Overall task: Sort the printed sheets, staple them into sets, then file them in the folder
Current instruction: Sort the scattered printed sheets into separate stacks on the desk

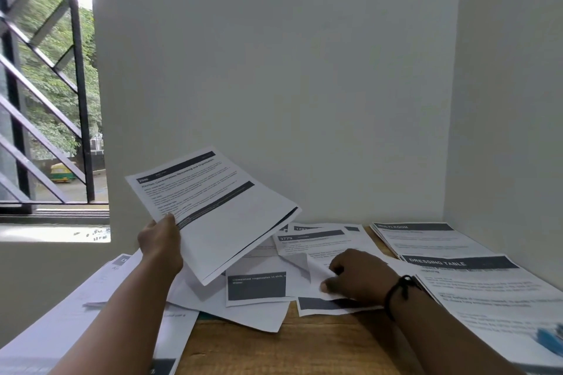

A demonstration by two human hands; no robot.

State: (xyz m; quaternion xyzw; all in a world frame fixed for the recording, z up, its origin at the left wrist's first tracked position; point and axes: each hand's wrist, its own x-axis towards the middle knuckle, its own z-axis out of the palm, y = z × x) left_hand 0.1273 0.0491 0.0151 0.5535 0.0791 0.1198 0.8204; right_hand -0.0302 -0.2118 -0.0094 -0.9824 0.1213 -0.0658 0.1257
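Head view looks down on a wooden bench (307, 341) strewn with printed sheets. The left hand (161, 241) grips a small sheaf of sheets (213, 210) by its lower left edge, thumb on top, holding it tilted above the bench. The right hand (355, 275) pinches the curled corner of a loose sheet (307, 265) in the jumbled middle pile (259, 286), peeling it up from the ones beneath.

Sorting looks to be the step in hand, with stapling and filing not yet begun. To do it well, I would lift that one sheet clear by its corner without dragging its neighbours, read its dark header band, and add it to the raised sheaf only if the heading matches — otherwise lay it on a fitting stack. Two tidier stacks lie at the right: one headed MULTI-ROOM (426, 237) at the back, one headed DRESSING TABLE (475, 283) nearer.

Most body text is too blurred to read. More sheets (61, 323) run off the left edge. A blue thing (550, 339) at the lower right is cut off — perhaps the stapler, but I cannot tell. No folder is plainly visible.
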